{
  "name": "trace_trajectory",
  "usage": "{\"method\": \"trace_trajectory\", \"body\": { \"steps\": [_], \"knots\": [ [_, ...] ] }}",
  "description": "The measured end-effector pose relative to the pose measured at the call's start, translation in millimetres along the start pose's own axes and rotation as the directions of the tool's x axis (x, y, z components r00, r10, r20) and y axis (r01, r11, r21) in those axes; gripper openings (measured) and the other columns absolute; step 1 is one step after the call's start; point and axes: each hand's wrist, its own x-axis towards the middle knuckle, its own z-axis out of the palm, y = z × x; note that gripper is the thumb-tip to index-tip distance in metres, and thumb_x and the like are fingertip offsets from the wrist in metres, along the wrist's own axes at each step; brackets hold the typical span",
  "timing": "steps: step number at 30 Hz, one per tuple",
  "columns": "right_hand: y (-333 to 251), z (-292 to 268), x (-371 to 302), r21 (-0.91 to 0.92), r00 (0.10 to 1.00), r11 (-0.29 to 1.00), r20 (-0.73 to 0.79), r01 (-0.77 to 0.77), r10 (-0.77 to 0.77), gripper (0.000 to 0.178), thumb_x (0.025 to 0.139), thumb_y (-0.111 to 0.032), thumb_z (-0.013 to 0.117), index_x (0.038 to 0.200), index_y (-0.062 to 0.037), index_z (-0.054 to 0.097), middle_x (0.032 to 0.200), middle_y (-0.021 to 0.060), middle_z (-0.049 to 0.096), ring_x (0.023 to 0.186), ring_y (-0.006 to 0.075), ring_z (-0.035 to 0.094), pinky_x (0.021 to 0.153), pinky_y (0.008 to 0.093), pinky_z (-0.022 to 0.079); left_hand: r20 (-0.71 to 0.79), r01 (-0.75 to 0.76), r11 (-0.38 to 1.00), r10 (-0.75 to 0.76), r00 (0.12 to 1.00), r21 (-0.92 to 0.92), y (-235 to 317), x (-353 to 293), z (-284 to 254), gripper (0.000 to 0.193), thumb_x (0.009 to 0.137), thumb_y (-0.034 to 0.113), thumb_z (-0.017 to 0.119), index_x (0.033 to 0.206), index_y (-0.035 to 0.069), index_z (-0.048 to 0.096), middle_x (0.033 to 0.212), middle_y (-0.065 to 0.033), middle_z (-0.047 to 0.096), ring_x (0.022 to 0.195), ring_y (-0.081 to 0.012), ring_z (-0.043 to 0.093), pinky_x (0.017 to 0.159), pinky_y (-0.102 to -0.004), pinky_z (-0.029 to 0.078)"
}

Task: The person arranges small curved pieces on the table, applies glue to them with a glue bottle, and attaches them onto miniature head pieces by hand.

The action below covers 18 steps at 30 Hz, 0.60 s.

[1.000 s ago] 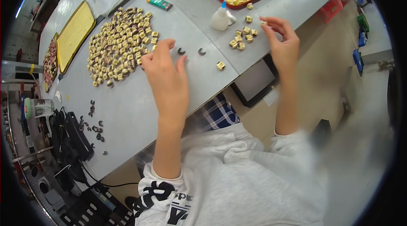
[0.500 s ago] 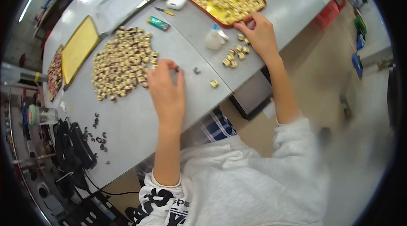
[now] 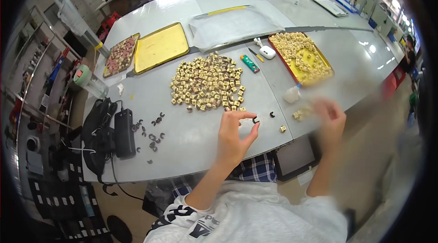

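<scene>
My left hand (image 3: 231, 139) pinches a small black C-shaped piece (image 3: 256, 120) between thumb and forefinger, just above the grey table. Another black C-shaped piece (image 3: 272, 115) and a lone gold-coloured cube-like part (image 3: 282, 129) lie to its right. Beyond the left hand spreads a large pile of gold-and-dark cube-like parts (image 3: 205, 81). Motion smears my right hand (image 3: 332, 122), raised near the table's front edge beside a few loose cube-like parts (image 3: 298, 115); whether it holds anything cannot be made out. Past it stands a red-rimmed yellow tray (image 3: 279, 57) with many similar parts.
A whitish translucent squeeze bottle (image 3: 292, 95), white earphone case (image 3: 267, 52), knife (image 3: 256, 55) and green object (image 3: 250, 64) lie beyond my hands. At left are black C-pieces (image 3: 153, 137), a black power adapter (image 3: 124, 132), a jar (image 3: 90, 82) and a yellow tray (image 3: 162, 48).
The head view has turned and shows more of the far table. My right hand has left the tray's edge and come back toward me. The left hand still pinches the black piece.
</scene>
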Motion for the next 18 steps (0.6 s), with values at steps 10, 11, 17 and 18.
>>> {"method": "trace_trajectory", "body": {
  "steps": [10,11,17,18],
  "knots": [
    [-29.9,95.7,-56.2,0.399,0.892,0.908,0.447,-0.125,-0.074,0.012,0.083,0.005,0.059,0.095,0.0011,0.062,0.095,0.0084,0.059,0.078,0.0137,0.060,0.070,0.0255,0.049,-0.090,-0.106,0.993,0.101,0.991,-0.055,3.9,-13.5,-64.6,0.039,0.069,-0.002,0.075,0.098,0.006,0.051,0.094,-0.0058,0.066,0.083,-0.0197,0.057,0.071,-0.0293,0.047],
    [-33.2,103.1,-59.2,0.445,0.872,0.879,0.483,-0.171,-0.075,0.012,0.082,0.006,0.060,0.093,0.0007,0.061,0.096,0.0086,0.058,0.077,0.0138,0.060,0.069,0.0257,0.049,-0.096,-0.135,0.989,0.129,0.987,-0.057,2.8,-14.8,-69.3,0.040,0.069,-0.003,0.075,0.099,0.006,0.050,0.094,-0.0073,0.067,0.085,-0.0209,0.059,0.073,-0.0300,0.048],
    [-62.9,135.8,-70.7,0.399,0.809,0.857,0.587,-0.325,0.034,0.015,0.081,0.001,0.064,0.095,0.0009,0.059,0.091,0.0124,0.065,0.080,0.0154,0.061,0.069,0.0271,0.048,-0.157,-0.171,0.981,0.155,0.975,-0.093,-1.7,-20.6,-95.5,0.045,0.067,-0.006,0.075,0.100,0.006,0.047,0.093,-0.0132,0.066,0.088,-0.0248,0.064,0.078,-0.0324,0.051],
    [-63.4,139.7,-70.1,0.407,0.796,0.844,0.604,-0.350,0.038,0.017,0.081,0.000,0.065,0.096,0.0012,0.058,0.090,0.0131,0.066,0.081,0.0159,0.062,0.070,0.0273,0.048,-0.171,-0.190,0.977,0.172,0.970,-0.094,-2.9,-21.0,-98.0,0.045,0.067,-0.007,0.075,0.100,0.005,0.046,0.093,-0.0142,0.066,0.087,-0.0253,0.065,0.077,-0.0327,0.051]
  ]
}}
